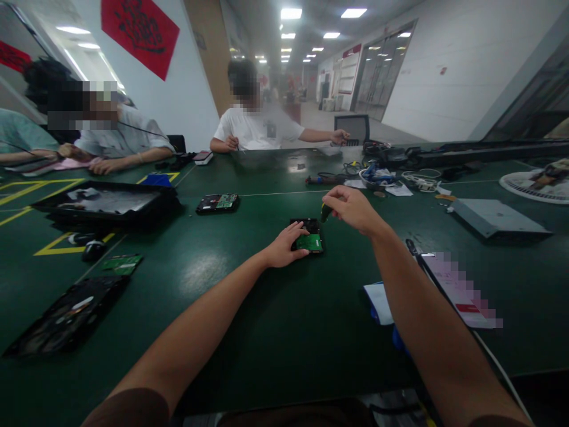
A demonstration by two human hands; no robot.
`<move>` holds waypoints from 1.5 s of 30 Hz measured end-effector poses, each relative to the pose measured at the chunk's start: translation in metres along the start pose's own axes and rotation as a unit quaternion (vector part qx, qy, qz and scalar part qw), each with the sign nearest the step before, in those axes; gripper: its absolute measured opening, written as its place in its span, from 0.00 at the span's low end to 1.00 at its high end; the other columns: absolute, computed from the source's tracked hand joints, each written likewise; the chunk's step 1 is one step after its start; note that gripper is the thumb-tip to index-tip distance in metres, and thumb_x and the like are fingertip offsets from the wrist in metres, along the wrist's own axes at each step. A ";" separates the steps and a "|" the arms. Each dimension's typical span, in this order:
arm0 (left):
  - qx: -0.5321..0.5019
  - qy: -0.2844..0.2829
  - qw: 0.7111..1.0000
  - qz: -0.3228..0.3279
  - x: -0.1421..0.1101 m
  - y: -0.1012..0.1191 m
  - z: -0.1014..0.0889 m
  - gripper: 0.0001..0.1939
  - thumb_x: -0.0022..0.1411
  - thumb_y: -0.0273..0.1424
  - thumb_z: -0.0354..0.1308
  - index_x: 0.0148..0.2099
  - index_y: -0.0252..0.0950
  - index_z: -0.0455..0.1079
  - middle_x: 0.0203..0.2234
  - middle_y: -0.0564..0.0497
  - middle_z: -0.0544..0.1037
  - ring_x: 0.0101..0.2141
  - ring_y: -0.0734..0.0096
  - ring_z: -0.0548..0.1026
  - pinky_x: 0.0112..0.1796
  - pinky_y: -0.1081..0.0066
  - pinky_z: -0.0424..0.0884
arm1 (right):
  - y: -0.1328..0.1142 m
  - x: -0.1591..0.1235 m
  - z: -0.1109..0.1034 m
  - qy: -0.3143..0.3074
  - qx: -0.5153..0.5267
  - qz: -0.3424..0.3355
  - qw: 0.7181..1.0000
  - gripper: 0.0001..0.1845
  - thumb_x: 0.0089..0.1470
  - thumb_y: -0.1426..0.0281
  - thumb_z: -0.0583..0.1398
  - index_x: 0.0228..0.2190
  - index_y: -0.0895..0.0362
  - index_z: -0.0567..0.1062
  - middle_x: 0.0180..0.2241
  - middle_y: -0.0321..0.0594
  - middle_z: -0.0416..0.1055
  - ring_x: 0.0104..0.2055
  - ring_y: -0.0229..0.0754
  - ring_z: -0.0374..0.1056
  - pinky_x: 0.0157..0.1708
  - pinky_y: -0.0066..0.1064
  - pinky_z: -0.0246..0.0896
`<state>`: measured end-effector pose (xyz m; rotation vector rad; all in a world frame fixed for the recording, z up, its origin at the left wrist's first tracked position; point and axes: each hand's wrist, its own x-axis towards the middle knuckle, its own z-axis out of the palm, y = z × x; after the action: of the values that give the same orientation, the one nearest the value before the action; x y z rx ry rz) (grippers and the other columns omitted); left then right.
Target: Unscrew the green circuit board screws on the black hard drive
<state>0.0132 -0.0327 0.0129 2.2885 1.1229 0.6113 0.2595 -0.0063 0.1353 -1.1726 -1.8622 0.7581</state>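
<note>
A hard drive [315, 243] with a green circuit board facing up lies on the dark green table. My left hand [287, 246] holds it down from the left, thumb at the near edge and fingers over its far part. Just above and to the right of the drive is my right hand [349, 207], its fingertips pinched on a small dark object with yellow-green on it [326, 212]. That object points down beside the drive's far right corner, and its exact kind is too small to make out.
Another circuit-board device [217, 203] lies at the far left. Nearer left are a black tray [106, 201], a dark opened casing [66, 317] and a green board [122, 264]. Cables [377, 175], a metal box [500, 216] and a pink sheet [457, 284] are at right. People sit opposite.
</note>
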 end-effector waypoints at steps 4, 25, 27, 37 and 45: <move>0.009 0.002 1.000 0.006 0.001 -0.001 0.001 0.34 0.66 0.44 0.63 0.69 0.40 0.63 0.76 0.39 0.50 0.75 0.48 0.44 0.72 0.43 0.45 | 0.001 0.000 0.001 -0.023 0.022 0.001 0.999 0.14 0.64 0.57 0.62 0.35 0.55 0.76 0.33 0.42 0.78 0.23 0.36 0.69 0.21 0.30 0.59; 0.006 -0.003 1.000 0.003 0.002 0.001 0.000 0.34 0.66 0.44 0.63 0.69 0.40 0.63 0.76 0.40 0.49 0.75 0.48 0.44 0.72 0.43 0.44 | 0.002 0.000 0.001 -0.058 0.054 -0.015 0.997 0.18 0.68 0.54 0.57 0.41 0.54 0.78 0.44 0.45 0.79 0.26 0.36 0.70 0.23 0.31 0.64; 0.003 -0.002 1.000 0.002 0.002 0.000 0.000 0.33 0.66 0.45 0.63 0.69 0.41 0.63 0.76 0.40 0.49 0.75 0.48 0.44 0.72 0.42 0.44 | 0.003 0.001 0.001 -0.055 0.048 -0.022 0.997 0.18 0.68 0.54 0.57 0.43 0.54 0.78 0.44 0.45 0.79 0.28 0.37 0.70 0.25 0.31 0.65; 0.003 0.000 1.000 0.003 0.002 0.000 0.000 0.34 0.66 0.45 0.64 0.69 0.40 0.63 0.76 0.40 0.49 0.75 0.49 0.44 0.72 0.44 0.44 | 0.001 0.000 0.000 -0.014 -0.020 -0.013 1.000 0.15 0.63 0.56 0.62 0.35 0.55 0.77 0.36 0.42 0.80 0.24 0.35 0.66 0.26 0.32 0.62; 0.002 0.000 1.000 -0.002 0.001 0.004 -0.001 0.33 0.65 0.43 0.64 0.69 0.41 0.63 0.76 0.40 0.49 0.75 0.47 0.44 0.71 0.42 0.44 | 0.006 0.002 0.000 -0.041 0.030 -0.034 0.998 0.15 0.66 0.56 0.60 0.41 0.54 0.78 0.38 0.43 0.79 0.28 0.39 0.70 0.27 0.33 0.65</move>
<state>0.0157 -0.0340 0.0162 2.2896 1.1303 0.6089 0.2613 -0.0018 0.1309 -1.0502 -1.9236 0.8291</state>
